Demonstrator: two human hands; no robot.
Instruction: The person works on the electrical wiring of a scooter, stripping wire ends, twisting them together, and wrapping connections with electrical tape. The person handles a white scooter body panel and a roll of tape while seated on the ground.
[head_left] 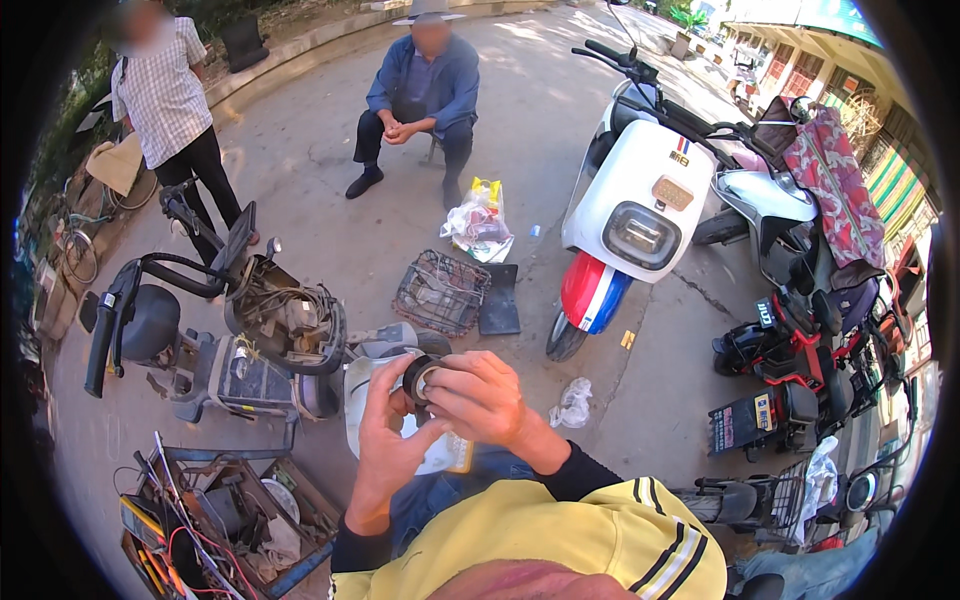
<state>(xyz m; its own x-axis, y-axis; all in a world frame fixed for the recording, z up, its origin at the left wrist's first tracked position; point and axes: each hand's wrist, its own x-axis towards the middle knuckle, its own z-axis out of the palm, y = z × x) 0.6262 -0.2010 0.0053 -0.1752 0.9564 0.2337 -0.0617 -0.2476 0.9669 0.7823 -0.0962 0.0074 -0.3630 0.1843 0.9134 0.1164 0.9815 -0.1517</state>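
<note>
A roll of black tape point(411, 380) is held up between my two hands in front of my chest. My left hand point(383, 432) has its thumb and fingers curled round the near left side of the roll. From the right, the fingers of my right hand point(482, 398) press against the roll's open side and partly cover it. Below my hands lies a smooth white panel point(436, 458), mostly hidden by them. Just beyond to the left stands a partly stripped electric scooter point(222, 365), its front opened up with wiring showing.
An open box of tools point(290, 467) stands at the lower left. Ahead lie a wire basket point(440, 292) and a plastic bag point(482, 225). A white scooter point(625, 185) is parked front right, with several more beyond. One person point(420, 90) sits facing me; another point(165, 85) stands left.
</note>
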